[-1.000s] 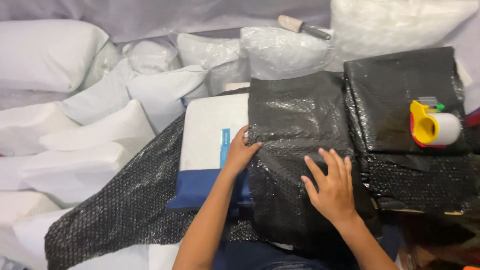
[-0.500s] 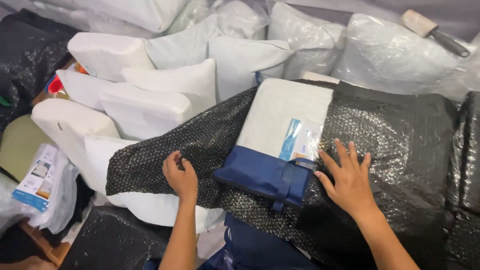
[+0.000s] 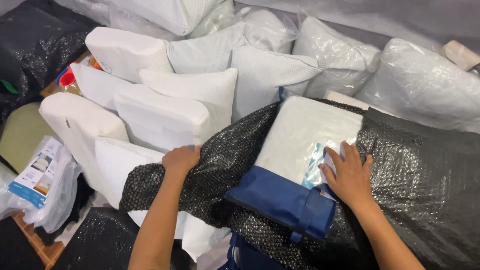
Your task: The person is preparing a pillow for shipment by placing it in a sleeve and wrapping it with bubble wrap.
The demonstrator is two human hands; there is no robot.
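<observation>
A white pillow in a clear bag with a dark blue fabric end (image 3: 295,165) lies on a sheet of black bubble wrap (image 3: 415,175). My right hand (image 3: 347,172) rests flat on the pillow's right side, fingers spread, by a light blue label. My left hand (image 3: 180,159) grips the left edge of the black bubble wrap, fingers curled over it. The wrap's right part lies folded beside the pillow.
Several bare white pillows (image 3: 160,115) are stacked on the left. Pillows in clear plastic (image 3: 425,85) line the back. A printed package in plastic (image 3: 37,175) lies at the far left. More black wrap (image 3: 35,45) fills the top left corner.
The view has swung left and closer. My left hand moved from the pillow to the wrap's left edge and took hold of it. My right hand slid up onto the pillow.
</observation>
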